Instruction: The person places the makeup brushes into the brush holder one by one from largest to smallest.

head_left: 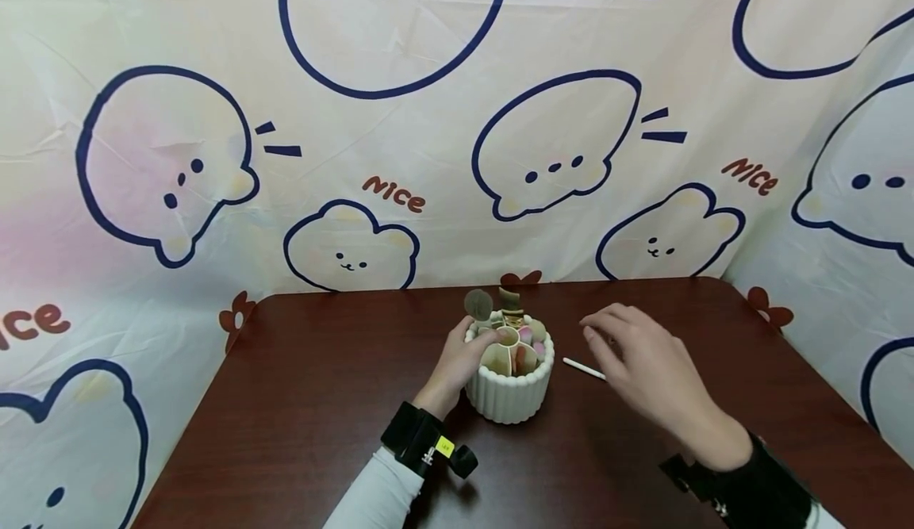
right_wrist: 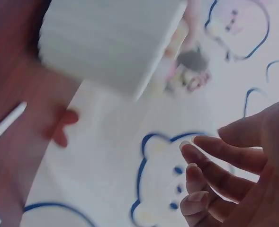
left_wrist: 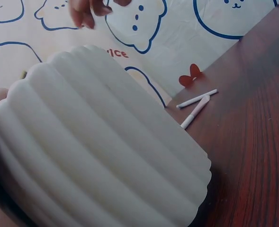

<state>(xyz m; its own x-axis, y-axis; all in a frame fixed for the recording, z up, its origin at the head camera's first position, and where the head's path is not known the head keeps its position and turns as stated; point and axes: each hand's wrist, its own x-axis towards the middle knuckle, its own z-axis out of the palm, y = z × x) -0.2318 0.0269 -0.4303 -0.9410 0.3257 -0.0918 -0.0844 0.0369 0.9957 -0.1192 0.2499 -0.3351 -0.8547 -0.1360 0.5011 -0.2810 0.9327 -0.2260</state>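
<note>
A white, ribbed round holder (head_left: 508, 399) with inner compartments stands on the table. My left hand (head_left: 455, 364) grips its left side, the thumb over the rim and the other fingers hidden behind. Pink and pale rounded pieces (head_left: 539, 337) sit in the right-hand compartments, and a grey-green round disc (head_left: 478, 304) sticks up at the back. To the right, my right hand (head_left: 646, 366) hovers above the table, fingers loosely curled with nothing between them. In the right wrist view the fingertips (right_wrist: 196, 172) are bare and apart from the holder.
Near my right hand a thin white stick (head_left: 583, 368) lies on the dark wooden table (head_left: 321, 434). From the left wrist, two white sticks (left_wrist: 194, 112) show beside the holder. A cartoon-printed cloth (head_left: 443, 148) hangs behind the table and along its sides.
</note>
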